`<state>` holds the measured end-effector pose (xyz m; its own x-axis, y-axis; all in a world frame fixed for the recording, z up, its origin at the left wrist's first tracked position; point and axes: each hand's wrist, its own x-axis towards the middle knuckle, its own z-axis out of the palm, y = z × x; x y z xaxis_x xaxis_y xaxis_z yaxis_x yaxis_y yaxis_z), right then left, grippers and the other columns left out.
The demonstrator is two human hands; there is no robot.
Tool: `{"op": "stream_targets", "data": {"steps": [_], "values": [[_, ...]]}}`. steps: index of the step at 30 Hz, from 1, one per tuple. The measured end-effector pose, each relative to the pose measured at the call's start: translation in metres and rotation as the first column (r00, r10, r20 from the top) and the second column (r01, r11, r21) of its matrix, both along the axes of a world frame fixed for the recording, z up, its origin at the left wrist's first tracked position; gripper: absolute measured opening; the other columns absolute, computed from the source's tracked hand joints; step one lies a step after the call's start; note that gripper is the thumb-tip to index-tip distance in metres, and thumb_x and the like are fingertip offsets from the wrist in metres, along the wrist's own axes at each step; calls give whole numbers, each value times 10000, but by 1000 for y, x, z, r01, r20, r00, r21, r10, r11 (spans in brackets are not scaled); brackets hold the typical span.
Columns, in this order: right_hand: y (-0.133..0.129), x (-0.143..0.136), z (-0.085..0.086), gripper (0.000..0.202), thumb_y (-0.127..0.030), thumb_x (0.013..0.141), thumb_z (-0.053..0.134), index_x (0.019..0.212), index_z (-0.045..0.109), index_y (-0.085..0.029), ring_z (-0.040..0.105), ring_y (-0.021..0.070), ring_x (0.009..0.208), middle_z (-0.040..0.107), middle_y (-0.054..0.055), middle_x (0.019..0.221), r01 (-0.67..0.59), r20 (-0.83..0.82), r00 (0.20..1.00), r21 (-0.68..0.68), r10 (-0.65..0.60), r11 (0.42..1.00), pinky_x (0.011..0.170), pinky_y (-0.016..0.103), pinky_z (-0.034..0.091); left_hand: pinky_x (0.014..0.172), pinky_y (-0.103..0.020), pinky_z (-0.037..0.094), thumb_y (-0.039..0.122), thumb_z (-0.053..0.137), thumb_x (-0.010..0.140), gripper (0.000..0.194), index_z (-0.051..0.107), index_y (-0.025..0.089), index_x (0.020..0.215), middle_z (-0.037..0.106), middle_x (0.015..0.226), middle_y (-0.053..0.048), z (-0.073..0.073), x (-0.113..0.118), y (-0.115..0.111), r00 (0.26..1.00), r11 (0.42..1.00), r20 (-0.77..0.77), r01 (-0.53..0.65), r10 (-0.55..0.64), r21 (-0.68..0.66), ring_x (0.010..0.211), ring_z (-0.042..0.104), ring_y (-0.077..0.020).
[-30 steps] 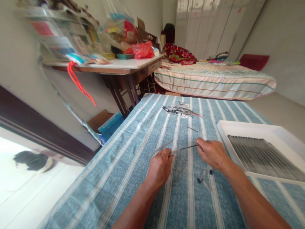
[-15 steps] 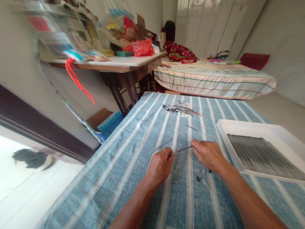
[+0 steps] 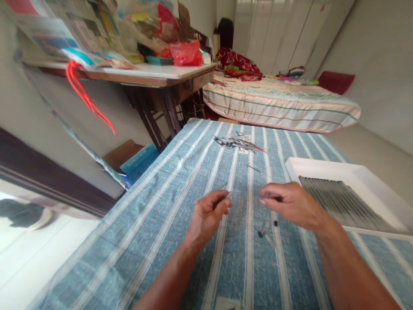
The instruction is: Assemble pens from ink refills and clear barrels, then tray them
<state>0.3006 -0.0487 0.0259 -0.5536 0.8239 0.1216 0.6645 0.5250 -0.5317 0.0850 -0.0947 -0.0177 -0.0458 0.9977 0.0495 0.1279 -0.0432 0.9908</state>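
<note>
My left hand (image 3: 209, 211) is closed, pinching a translucent grey pen barrel whose tip (image 3: 229, 194) pokes out past the thumb. Apart from it, my right hand (image 3: 287, 201) is closed around a thin stick that looks like a pen refill (image 3: 268, 196), mostly hidden by the fingers. A clear grey tube (image 3: 221, 186) lies on the cloth just behind my left hand. Below my right hand are a few small clear pieces with black ends, like pen caps (image 3: 266, 232). One thin dark stick (image 3: 254, 168) lies farther up the cloth.
A pile of thin dark sticks (image 3: 240, 143) lies at the table's far end. On the right, a white tray (image 3: 358, 172) holds a row of grey pens (image 3: 342, 200). Blue striped cloth (image 3: 167, 241) covers the table. A cluttered desk (image 3: 155, 78) and a bed (image 3: 277, 99) stand behind.
The dark stick that stretched between my hands no longer spans the gap. My hands have separated, and the right fingers have turned to point left. The view has shifted slightly.
</note>
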Motion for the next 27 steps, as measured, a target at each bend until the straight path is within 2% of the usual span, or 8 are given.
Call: {"op": "stream_targets", "data": {"steps": [2, 5, 9, 14, 16, 19, 23, 27], "values": [[7, 14, -1, 130, -270, 756, 553, 725, 635, -173, 435, 84, 478, 500, -46, 509, -1, 112, 993, -195, 23, 981, 474, 188, 303, 500, -215, 411, 289, 588, 752, 206, 648, 160, 901, 640, 693, -10, 3, 0, 0, 993, 999, 110, -27, 29, -17, 549, 538, -108], [15, 27, -17, 86, -209, 674, 589, 704, 652, -159, 438, 92, 489, 496, -39, 511, 12, 248, 965, -352, 81, 936, 454, 192, 280, 485, -208, 406, 281, 618, 733, 194, 646, 163, 884, 647, 682, -6, 5, 1, 0, 982, 999, 185, -34, 40, -38, 533, 534, -99], [15, 30, -41, 117, -170, 631, 587, 714, 665, -144, 457, 100, 508, 526, -27, 537, 4, 270, 956, -413, 118, 911, 450, 194, 278, 474, -207, 401, 280, 627, 722, 187, 647, 157, 862, 645, 661, -4, 5, 3, 0, 982, 997, 186, -27, 40, -71, 523, 528, -98], [7, 33, -48, 56, -141, 622, 573, 611, 628, -137, 474, 100, 518, 537, -21, 530, 29, 204, 976, -458, 73, 889, 460, 193, 298, 466, -210, 390, 279, 620, 715, 174, 650, 155, 834, 632, 629, 0, 4, 5, -1, 994, 993, 113, 16, -3, -115, 514, 521, -104], [5, 33, -48, 46, -142, 627, 580, 590, 607, -138, 457, 89, 504, 510, -32, 511, 16, 111, 993, -483, 43, 875, 461, 190, 306, 470, -209, 387, 271, 608, 726, 170, 647, 161, 850, 633, 636, 1, 3, 6, -3, 995, 991, 84, 58, -48, -121, 515, 519, -102], [1, 29, -49, 91, -228, 668, 626, 650, 609, -141, 458, 83, 485, 502, -44, 504, -42, -170, 984, -527, -57, 849, 467, 194, 345, 479, -211, 388, 257, 589, 742, 153, 641, 169, 856, 626, 645, 6, 1, 8, -5, 988, 982, 55, 150, -144, -118, 519, 516, -100], [-5, 12, -51, 209, -329, 656, 698, 707, 625, -140, 545, 114, 500, 604, -5, 559, -79, -512, 825, -523, -239, 849, 499, 238, 437, 505, -220, 402, 248, 582, 738, 131, 640, 175, 830, 596, 623, 19, 1, 13, -7, 974, 965, 24, 225, -224, -134, 525, 515, -105], [-11, -4, -50, 228, -353, 650, 717, 716, 656, -144, 584, 133, 511, 636, 14, 574, -66, -601, 754, -469, -263, 881, 511, 261, 470, 532, -218, 397, 228, 552, 755, 129, 647, 174, 825, 588, 640, 21, 1, 15, -9, 957, 949, -26, 283, -289, -137, 545, 505, -102]]}}
